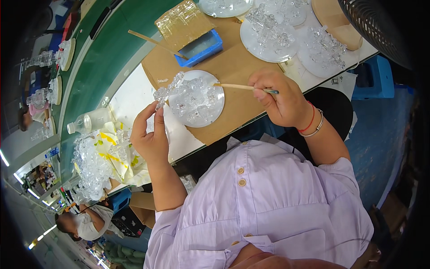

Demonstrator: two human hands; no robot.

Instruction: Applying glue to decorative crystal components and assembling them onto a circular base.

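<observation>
Two hands are busy: your left hand pinches a clear glass piece at the left rim of the round plate, and your right hand grips a thin wooden stick reaching over that plate. A slip could, I judge, drop the piece onto the ornaments heaped there. A blue tray sits toward the desk's far edge, under a crinkled clear wrapper; a clear bottle lies at the left edge.

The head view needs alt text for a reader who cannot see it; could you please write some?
Seen from above, a person's left hand holds a clear crystal-like piece beside a round white disc piled with similar pieces, while the right hand points a thin wooden stick at it. A blue tray sits on brown cardboard behind.
</observation>
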